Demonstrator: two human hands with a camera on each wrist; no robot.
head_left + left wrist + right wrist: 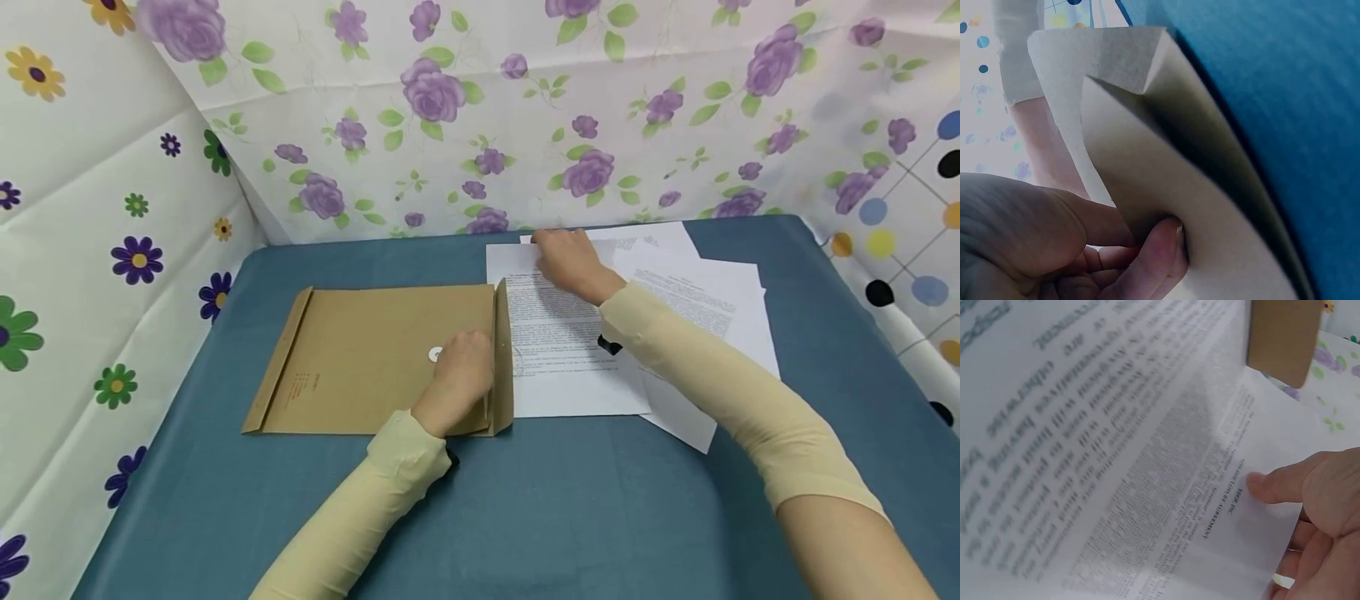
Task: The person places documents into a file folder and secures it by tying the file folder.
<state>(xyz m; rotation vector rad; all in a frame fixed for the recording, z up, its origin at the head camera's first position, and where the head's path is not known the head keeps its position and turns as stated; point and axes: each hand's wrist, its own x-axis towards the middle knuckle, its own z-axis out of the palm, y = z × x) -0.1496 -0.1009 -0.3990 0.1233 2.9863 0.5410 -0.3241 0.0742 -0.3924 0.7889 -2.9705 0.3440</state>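
A brown paper envelope [367, 350] lies left of centre, its mouth and unfolded flap [504, 375] facing right. My left hand [463, 367] pinches the front edge of that mouth near a white round button [435, 354]. In the left wrist view the envelope's front panel [1141, 150] stands away from the back, leaving a dark gap. My right hand [572, 262] grips a printed sheet [577, 375] by its far edge, thumb on the printed face in the right wrist view. The sheet's left edge is right at the flap.
More printed sheets [712, 300] lie loosely overlapped under my right forearm and behind my hand. A blue cloth [570, 508] covers the table. Floral curtains [435, 92] stand along the back, with others at the left and right sides.
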